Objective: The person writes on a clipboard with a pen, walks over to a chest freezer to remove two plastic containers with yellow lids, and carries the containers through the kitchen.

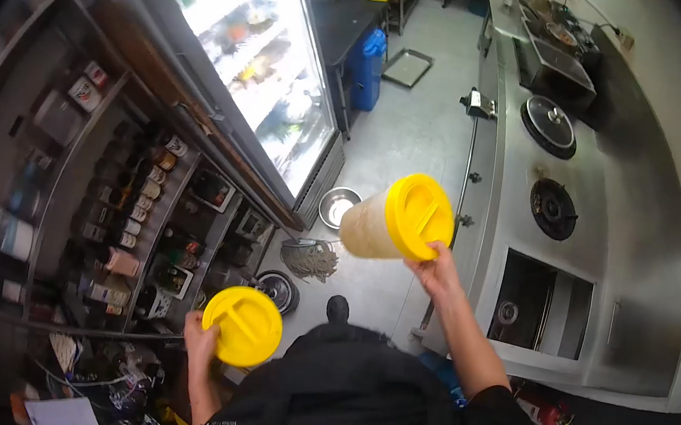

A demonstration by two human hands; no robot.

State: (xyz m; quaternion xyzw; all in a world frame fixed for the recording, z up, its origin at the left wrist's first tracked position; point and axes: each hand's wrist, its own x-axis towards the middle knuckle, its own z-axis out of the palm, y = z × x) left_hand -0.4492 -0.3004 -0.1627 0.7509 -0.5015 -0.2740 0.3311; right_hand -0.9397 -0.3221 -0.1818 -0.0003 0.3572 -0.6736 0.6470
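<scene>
My right hand (pixel 437 275) grips a tall translucent container (pixel 369 227) by the edge of its round yellow lid. The container tilts over the floor in front of me, and its contents look pale and cloudy. Lower and to the left, my left hand (pixel 201 339) is closed on the rim of another round yellow lid (pixel 243 327) with a raised bar across its top. Whether a container hangs beneath that second lid is hidden from this angle.
Shelves (pixel 54 201) of jars and bottles line the left side, beside a lit glass-door fridge (pixel 250 46). At right runs a steel counter (pixel 617 206) with a burner (pixel 553 210) and a lidded pan (pixel 548 125). A metal bowl (pixel 339 207) and mop head (pixel 308 259) lie on the floor.
</scene>
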